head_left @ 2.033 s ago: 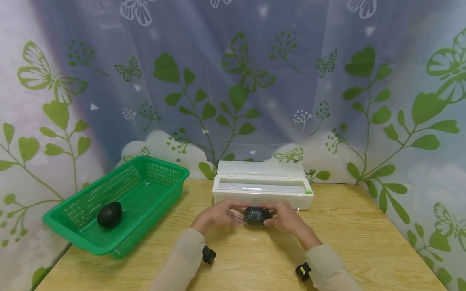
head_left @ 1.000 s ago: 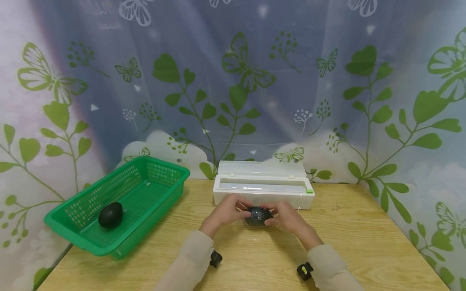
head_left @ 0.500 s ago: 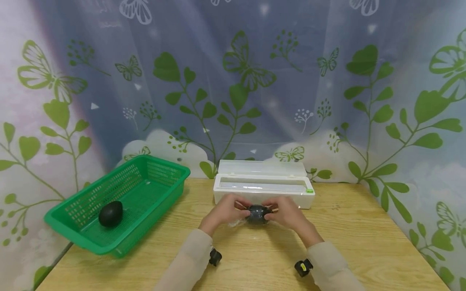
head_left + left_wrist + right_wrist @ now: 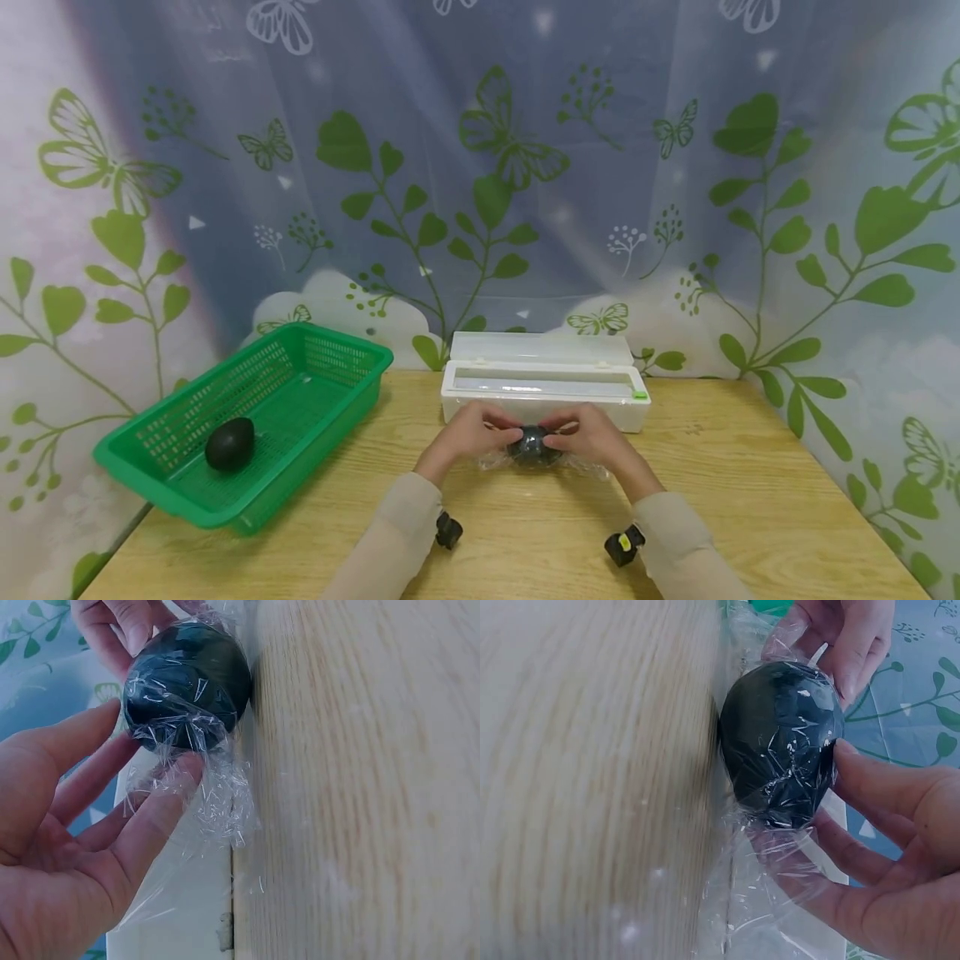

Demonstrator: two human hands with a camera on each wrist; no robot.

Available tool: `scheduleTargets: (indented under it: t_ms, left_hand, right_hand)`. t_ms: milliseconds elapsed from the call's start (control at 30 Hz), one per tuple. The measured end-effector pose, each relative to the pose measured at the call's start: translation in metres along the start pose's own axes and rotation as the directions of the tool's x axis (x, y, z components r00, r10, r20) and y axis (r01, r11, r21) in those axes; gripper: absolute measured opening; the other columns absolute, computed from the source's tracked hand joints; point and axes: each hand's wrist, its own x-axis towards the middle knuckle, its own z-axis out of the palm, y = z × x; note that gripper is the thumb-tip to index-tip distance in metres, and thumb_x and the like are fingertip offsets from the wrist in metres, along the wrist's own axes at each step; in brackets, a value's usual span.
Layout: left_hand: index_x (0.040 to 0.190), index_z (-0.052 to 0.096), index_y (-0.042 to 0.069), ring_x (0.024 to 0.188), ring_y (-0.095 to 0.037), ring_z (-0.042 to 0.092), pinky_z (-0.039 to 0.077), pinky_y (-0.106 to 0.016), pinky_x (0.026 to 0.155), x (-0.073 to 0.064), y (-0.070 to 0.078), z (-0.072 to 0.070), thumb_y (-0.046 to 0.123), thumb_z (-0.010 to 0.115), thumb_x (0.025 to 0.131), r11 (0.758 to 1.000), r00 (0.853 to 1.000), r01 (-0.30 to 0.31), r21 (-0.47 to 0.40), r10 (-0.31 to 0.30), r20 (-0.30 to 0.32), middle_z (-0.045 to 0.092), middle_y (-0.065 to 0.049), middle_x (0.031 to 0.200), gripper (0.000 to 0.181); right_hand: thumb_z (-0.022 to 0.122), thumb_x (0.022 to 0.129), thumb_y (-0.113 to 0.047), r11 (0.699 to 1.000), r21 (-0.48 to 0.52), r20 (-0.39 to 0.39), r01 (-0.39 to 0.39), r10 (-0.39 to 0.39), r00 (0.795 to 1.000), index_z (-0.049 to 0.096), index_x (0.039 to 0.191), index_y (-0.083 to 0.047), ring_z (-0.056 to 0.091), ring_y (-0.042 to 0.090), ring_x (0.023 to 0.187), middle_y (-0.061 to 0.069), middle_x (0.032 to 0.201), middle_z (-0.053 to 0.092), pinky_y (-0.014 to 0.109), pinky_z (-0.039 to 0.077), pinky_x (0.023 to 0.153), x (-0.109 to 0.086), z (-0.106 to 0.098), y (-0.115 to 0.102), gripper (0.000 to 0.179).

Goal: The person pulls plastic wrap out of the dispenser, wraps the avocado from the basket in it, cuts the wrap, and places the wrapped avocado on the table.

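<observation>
A dark avocado (image 4: 534, 451) wrapped in clear cling film (image 4: 588, 467) rests low over the table in front of the white box. My left hand (image 4: 467, 437) holds its left side, with the thumb on top. From the other side my right hand (image 4: 594, 439) grips it, thumb and fingertips against the film. Loose, crumpled film sticks out at both ends. In the left wrist view, bunched film (image 4: 225, 799) lies over the left fingers. The right wrist view shows the film stretched shiny over the avocado (image 4: 776, 742), with loose film across the right fingers.
Behind the hands stands a white cling film dispenser (image 4: 547, 408) with its lid raised and a green slider (image 4: 640, 395) at its right end. A green basket (image 4: 303, 450) at left holds another dark avocado (image 4: 230, 444). A patterned curtain (image 4: 480, 250) hangs behind the wooden table (image 4: 720, 483).
My left hand has moved right from the loose film onto the avocado. The thumbs have come closer together on top, and film ends now show on both sides. Basket and dispenser have stayed put.
</observation>
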Motion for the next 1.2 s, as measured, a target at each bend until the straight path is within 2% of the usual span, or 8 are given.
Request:
scheduleTargets:
  t_ms: [133,300,500,800,1200]
  left_hand:
    - [0.106,0.082,0.011,0.091,-0.013,0.069,0.058,-0.026,0.076,0.0000,-0.0016,0.0016,0.026,0.080,0.091,0.999,0.999,0.034,-0.007,-0.034,-0.032,0.080,-0.007,0.105,0.021]
    - [0.108,0.081,0.008,0.087,-0.014,0.071,0.059,-0.026,0.074,-0.0006,-0.0033,0.0047,0.022,0.080,0.092,0.999,0.998,0.036,-0.015,-0.037,-0.050,0.080,-0.011,0.102,0.021]
    - [0.110,0.080,0.004,0.084,-0.015,0.073,0.060,-0.023,0.071,0.0000,-0.0047,0.0072,0.017,0.078,0.093,0.999,0.998,0.029,-0.034,-0.031,-0.054,0.080,-0.015,0.103,0.021]
    - [0.110,0.081,0.008,0.086,-0.014,0.072,0.059,-0.025,0.074,-0.0008,-0.0024,0.0075,0.021,0.078,0.094,0.999,0.997,0.050,-0.016,-0.051,-0.055,0.080,-0.012,0.103,0.021]
    - [0.109,0.081,0.008,0.088,-0.015,0.072,0.060,-0.026,0.076,-0.0025,-0.0028,0.0061,0.021,0.078,0.094,0.999,0.997,0.035,-0.005,-0.035,-0.063,0.080,-0.010,0.103,0.020]
  right_hand:
    - [0.078,0.091,-0.008,1.000,-0.002,-0.020,0.007,-0.007,1.000,0.077,0.112,0.003,0.071,0.037,0.107,0.021,0.110,0.077,0.046,0.062,0.091,0.0009,0.0029,-0.0004,0.023]
    - [0.078,0.092,-0.009,0.999,-0.012,-0.044,-0.045,0.044,0.998,0.078,0.112,-0.001,0.072,0.033,0.108,0.017,0.111,0.077,0.044,0.062,0.091,0.0013,0.0062,-0.0012,0.022]
    - [0.077,0.092,-0.007,0.998,-0.007,-0.061,-0.067,0.066,0.996,0.078,0.112,0.000,0.072,0.033,0.108,0.018,0.111,0.077,0.045,0.062,0.092,-0.0001,0.0069,-0.0030,0.022]
    - [0.076,0.093,-0.007,0.999,-0.004,-0.063,-0.052,0.052,0.997,0.077,0.114,0.000,0.072,0.036,0.108,0.020,0.113,0.076,0.045,0.063,0.091,-0.0020,0.0072,-0.0020,0.023]
    - [0.076,0.093,-0.009,0.998,-0.019,-0.062,-0.065,0.064,0.996,0.077,0.115,-0.001,0.072,0.036,0.107,0.020,0.114,0.076,0.046,0.063,0.090,-0.0027,0.0082,-0.0044,0.023]
